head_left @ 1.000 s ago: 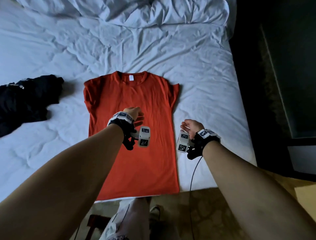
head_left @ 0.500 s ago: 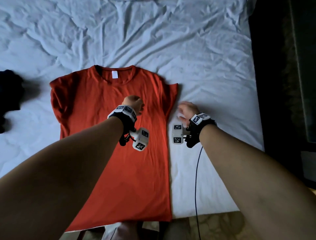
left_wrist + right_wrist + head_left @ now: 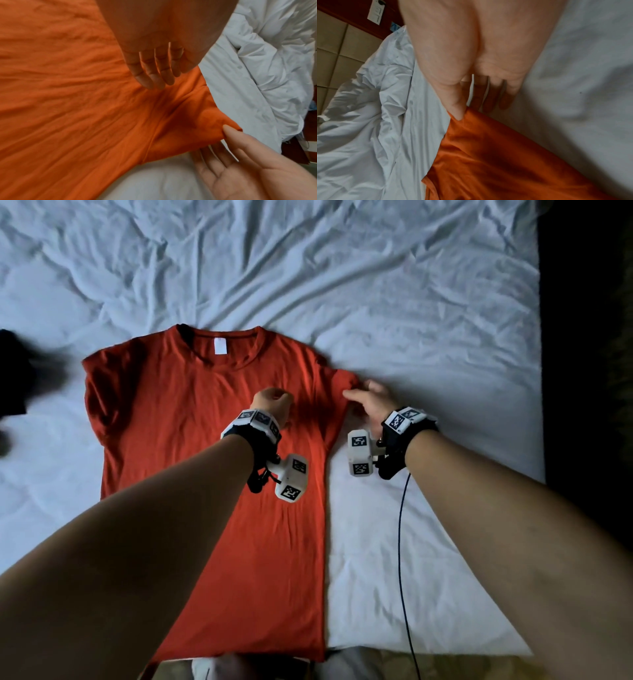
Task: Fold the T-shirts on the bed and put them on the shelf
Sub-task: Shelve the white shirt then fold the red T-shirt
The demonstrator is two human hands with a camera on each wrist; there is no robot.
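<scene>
T-shirt [image 3: 205,474], orange-red, lies spread flat on the white sheet of the bed [image 3: 428,337], collar away from the person, its body running back under the left forearm and its near hem at the bed's edge. The left hand [image 3: 272,404] sits over the chest of the shirt with fingers loosely bent and nothing in them; the left wrist view shows those fingers [image 3: 154,73] hanging free just above the cloth. The right hand [image 3: 371,402], which a second ago hovered curled over bare sheet well to the side of the shirt, has moved forward to the right sleeve [image 3: 339,385]: its thumb [image 3: 457,108] now rests on the sleeve's outer corner, and the remaining fingers lie nearly straight on the sheet beside and perhaps under the edge, so the pinch looks about to close rather than closed. The view has also tipped down, so the pillows beyond the hands are gone from sight. This suggests the first fold is only now starting, with the sleeve likely to be brought inward across the chest toward the left hand. A dark garment [image 3: 13,378] lies far out past the left hand, probably the next shirt to do. No shelf is in view.
</scene>
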